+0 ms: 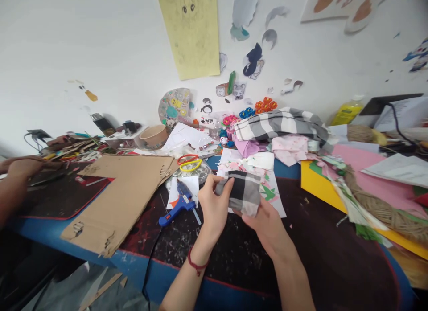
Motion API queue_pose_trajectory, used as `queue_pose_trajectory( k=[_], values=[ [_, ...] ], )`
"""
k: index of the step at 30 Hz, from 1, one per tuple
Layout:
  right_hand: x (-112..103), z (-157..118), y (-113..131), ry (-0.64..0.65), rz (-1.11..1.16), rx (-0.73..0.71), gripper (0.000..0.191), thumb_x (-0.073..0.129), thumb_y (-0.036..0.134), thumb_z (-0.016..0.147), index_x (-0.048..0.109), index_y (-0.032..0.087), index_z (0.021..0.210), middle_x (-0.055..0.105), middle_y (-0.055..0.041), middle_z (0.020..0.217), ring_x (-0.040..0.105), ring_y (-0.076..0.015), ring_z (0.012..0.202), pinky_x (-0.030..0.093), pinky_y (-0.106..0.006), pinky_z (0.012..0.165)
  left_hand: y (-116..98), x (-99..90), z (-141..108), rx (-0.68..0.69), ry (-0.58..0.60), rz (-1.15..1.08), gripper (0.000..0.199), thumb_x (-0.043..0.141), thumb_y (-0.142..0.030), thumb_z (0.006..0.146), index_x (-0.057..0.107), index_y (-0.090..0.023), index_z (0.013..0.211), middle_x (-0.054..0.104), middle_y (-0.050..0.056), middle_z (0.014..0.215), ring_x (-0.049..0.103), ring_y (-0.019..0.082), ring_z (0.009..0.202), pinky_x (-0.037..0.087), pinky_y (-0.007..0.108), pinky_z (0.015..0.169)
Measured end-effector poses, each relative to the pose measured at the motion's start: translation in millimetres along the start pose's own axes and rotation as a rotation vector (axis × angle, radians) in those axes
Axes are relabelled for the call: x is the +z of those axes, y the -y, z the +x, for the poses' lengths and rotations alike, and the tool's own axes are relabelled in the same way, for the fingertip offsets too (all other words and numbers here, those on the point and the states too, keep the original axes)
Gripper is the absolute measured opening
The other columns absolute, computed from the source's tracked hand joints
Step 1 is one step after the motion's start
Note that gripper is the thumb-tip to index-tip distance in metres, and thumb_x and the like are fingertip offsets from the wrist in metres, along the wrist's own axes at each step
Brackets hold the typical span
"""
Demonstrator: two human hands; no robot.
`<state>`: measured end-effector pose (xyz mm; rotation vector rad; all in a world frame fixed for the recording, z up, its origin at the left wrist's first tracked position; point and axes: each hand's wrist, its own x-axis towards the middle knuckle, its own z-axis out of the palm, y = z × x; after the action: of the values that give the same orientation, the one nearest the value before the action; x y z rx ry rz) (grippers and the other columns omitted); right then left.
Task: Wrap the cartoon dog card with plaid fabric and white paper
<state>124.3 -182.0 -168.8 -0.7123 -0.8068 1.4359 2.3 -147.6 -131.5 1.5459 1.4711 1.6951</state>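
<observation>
Between my two hands is a small piece of black, grey and white checked cloth (pixel 243 188), raised above the dark desk mat. My left hand (pixel 216 202) pinches its left edge between thumb and fingers. At the lower right corner, my right hand (pixel 262 215) grips the same cloth, with some fingers hidden behind it. A white sheet (pixel 278 206) with pink and green scraps lies behind and below the cloth. To the left of my left hand, a blue glue gun (pixel 182 204) rests on the mat by a small white paper.
Flat cardboard (pixel 123 195) covers the left of the mat. Yellow-handled scissors (pixel 190 165) lie behind the glue gun. Folded checked fabric (pixel 281 126) is heaped at the back. Yellow card (pixel 317 188) and twine (pixel 377 199) are at right. Another person's hand (pixel 23 168) is at far left.
</observation>
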Motion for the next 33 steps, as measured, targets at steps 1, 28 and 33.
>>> queue_pose_trajectory(
  k=[1, 28, 33],
  values=[
    [-1.1, 0.5, -1.4, -0.042, -0.045, -0.019, 0.052, 0.087, 0.032, 0.068, 0.070, 0.025, 0.117, 0.071, -0.0072, 0.124, 0.064, -0.0291, 0.119, 0.050, -0.048, 0.105, 0.3, -1.3, -2.1, 0.006, 0.000, -0.006, 0.023, 0.069, -0.034, 0.087, 0.055, -0.020, 0.078, 0.055, -0.004, 0.069, 0.051, 0.011, 0.064, 0.041, 0.022, 0.063],
    [-54.3, -1.9, 21.8, 0.146, -1.215, -0.914, 0.059, 0.043, -0.003, 0.092, 0.067, 0.036, 0.128, 0.072, -0.0001, 0.122, 0.064, -0.0224, 0.118, 0.053, -0.045, 0.100, 19.8, -44.9, -41.9, 0.699, 0.230, 0.334, 0.027, 0.057, 0.001, 0.087, 0.067, -0.022, 0.098, 0.074, 0.006, 0.108, 0.065, 0.020, 0.102, 0.051, 0.036, 0.088],
    [-72.1, 0.1, 28.4, 0.345, -1.453, -1.025, 0.065, 0.047, -0.002, 0.092, 0.049, 0.032, 0.147, 0.065, -0.0044, 0.135, 0.058, -0.0250, 0.128, 0.053, -0.048, 0.102, 22.7, -50.6, -44.7, 0.956, 0.337, 0.540, 0.016, 0.055, -0.007, 0.094, 0.068, -0.016, 0.096, 0.076, 0.007, 0.106, 0.067, 0.020, 0.101, 0.048, 0.034, 0.088]
  ],
)
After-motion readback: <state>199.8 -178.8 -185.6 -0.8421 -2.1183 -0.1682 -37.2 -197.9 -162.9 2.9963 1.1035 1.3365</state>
